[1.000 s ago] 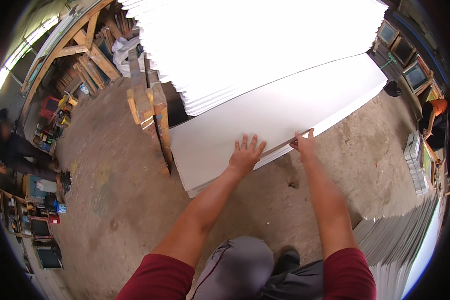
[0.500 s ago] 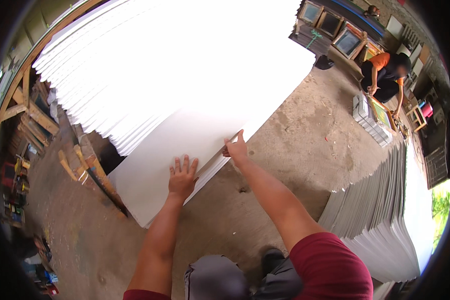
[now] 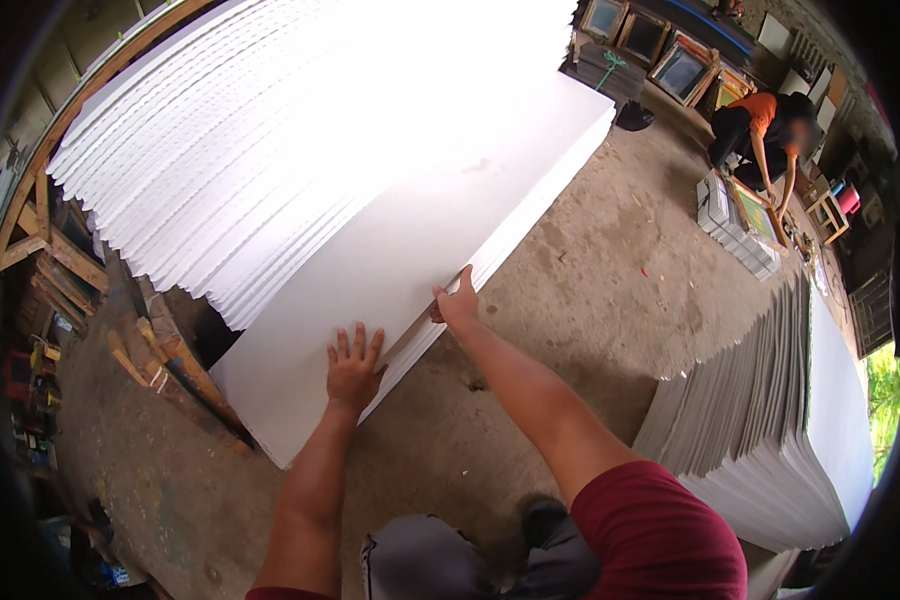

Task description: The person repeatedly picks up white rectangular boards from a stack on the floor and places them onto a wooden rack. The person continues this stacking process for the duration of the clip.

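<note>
A large white sheet (image 3: pixel 410 250) leans against a tall stack of white sheets (image 3: pixel 270 130) in front of me. My left hand (image 3: pixel 353 368) lies flat on the sheet's face near its lower corner, fingers spread. My right hand (image 3: pixel 458 305) grips the sheet's near long edge, thumb on the face and fingers behind. The sheet's lower end rests near the dirt floor.
Another stack of white sheets (image 3: pixel 780 420) stands at the right. A person in an orange top (image 3: pixel 760 135) bends over framed panels (image 3: pixel 740 215) at the far right. Wooden supports (image 3: pixel 170 370) and timber lie at the left. Framed pieces (image 3: pixel 660 50) line the back.
The view has swung right and closer to the sheets. Both hands stay on the same sheet: the left flat on its face, the right at its edge.
</note>
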The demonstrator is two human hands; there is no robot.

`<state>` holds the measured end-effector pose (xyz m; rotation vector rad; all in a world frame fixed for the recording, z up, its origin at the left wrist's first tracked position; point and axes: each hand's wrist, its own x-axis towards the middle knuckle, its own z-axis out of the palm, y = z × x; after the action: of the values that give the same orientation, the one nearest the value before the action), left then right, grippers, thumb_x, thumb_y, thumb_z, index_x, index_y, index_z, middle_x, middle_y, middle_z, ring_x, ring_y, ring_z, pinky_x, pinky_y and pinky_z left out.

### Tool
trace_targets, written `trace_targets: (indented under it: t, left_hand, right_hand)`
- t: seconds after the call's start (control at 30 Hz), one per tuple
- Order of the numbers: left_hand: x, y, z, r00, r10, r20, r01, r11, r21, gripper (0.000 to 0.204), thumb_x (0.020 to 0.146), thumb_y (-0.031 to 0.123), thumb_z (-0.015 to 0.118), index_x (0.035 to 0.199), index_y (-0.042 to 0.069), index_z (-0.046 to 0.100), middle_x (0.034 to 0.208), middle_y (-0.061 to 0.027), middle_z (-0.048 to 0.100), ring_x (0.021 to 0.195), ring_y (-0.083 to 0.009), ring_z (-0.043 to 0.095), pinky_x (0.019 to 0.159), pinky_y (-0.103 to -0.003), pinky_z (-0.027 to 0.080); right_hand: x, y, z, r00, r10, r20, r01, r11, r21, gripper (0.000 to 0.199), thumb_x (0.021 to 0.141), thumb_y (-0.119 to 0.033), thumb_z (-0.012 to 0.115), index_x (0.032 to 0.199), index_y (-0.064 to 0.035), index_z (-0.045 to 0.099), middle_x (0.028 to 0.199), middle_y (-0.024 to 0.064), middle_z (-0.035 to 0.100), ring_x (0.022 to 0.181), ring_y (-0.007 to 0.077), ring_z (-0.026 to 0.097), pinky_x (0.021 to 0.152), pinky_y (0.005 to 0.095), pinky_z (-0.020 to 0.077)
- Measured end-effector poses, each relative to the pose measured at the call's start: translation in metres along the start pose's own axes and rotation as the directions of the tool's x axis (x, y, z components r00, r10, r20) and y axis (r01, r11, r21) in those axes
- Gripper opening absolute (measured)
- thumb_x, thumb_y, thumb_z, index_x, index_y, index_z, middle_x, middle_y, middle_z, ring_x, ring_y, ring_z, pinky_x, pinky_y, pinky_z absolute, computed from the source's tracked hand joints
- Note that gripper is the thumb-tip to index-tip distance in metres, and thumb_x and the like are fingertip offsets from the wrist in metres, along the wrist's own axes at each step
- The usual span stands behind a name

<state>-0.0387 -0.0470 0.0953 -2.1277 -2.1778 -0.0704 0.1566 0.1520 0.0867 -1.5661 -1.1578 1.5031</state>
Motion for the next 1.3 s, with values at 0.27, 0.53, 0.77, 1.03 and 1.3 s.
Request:
trace_targets:
  t: [0.27, 0.53, 0.77, 1.03, 1.3]
  left_hand:
    - [0.005, -0.002, -0.027, 0.972, -0.087, 0.216, 0.109, 0.99, -0.093, 0.101, 0.09, 0.051, 0.085, 0.174, 0.035, 0.03, 0.181, -0.0126, 0.028, 0.165, -0.0485, 0.025, 0.129, -0.068, 0.028]
    - [-0.066, -0.019, -0.049, 0.878, -0.379, -0.291, 0.237, 0.874, -0.424, 0.078, 0.094, 0.047, 0.082, 0.158, 0.011, 0.054, 0.17, -0.0219, 0.043, 0.161, -0.0455, 0.034, 0.129, -0.065, 0.027]
    - [-0.148, -0.141, -0.116, 0.243, -0.711, -0.66, 0.56, 0.658, -0.503, 0.1, 0.084, 0.037, 0.095, 0.158, -0.001, 0.04, 0.156, -0.0267, 0.051, 0.152, -0.0477, 0.042, 0.124, -0.059, 0.036]
    - [-0.15, -0.227, -0.087, 0.443, -0.655, -0.612, 0.327, 0.754, -0.57, 0.067, 0.082, 0.027, 0.093, 0.133, -0.003, 0.063, 0.135, -0.0233, 0.066, 0.123, -0.0433, 0.065, 0.104, -0.051, 0.054]
    - [-0.169, -0.292, -0.071, 0.421, -0.588, -0.69, 0.401, 0.804, -0.44, 0.049, 0.08, 0.021, 0.089, 0.116, -0.002, 0.065, 0.113, -0.0222, 0.067, 0.106, -0.0466, 0.065, 0.09, -0.054, 0.054]
  right_hand:
    - [-0.001, -0.003, -0.006, 0.996, 0.063, 0.066, -0.05, 0.982, -0.183, 0.109, 0.1, -0.024, 0.08, 0.178, -0.0293, 0.004, 0.09, 0.0169, 0.072, 0.066, 0.0268, 0.075, 0.053, 0.0406, 0.0652]
    - [-0.104, -0.056, 0.036, 0.849, -0.347, 0.398, 0.526, 0.619, -0.583, 0.082, 0.093, -0.041, 0.084, 0.159, -0.0037, 0.052, 0.114, 0.0224, 0.075, 0.106, 0.0343, 0.074, 0.095, 0.045, 0.0585]
    - [-0.2, -0.128, 0.176, 0.538, -0.342, 0.77, 0.657, 0.743, -0.129, 0.081, 0.099, -0.057, 0.077, 0.156, -0.0051, 0.056, 0.123, 0.0168, 0.072, 0.088, 0.022, 0.074, 0.071, 0.0352, 0.0607]
    - [-0.265, -0.179, 0.316, 0.644, -0.273, 0.714, 0.458, 0.886, -0.075, 0.071, 0.114, -0.053, 0.051, 0.164, -0.0062, 0.03, 0.109, 0.0222, 0.074, 0.069, 0.0265, 0.074, 0.062, 0.0395, 0.06]
    - [-0.259, -0.159, 0.319, 0.562, -0.559, 0.61, 0.695, 0.719, 0.018, 0.073, 0.112, -0.043, 0.061, 0.165, -0.0013, 0.033, 0.098, 0.0158, 0.076, 0.073, 0.02, 0.074, 0.057, 0.0325, 0.0598]
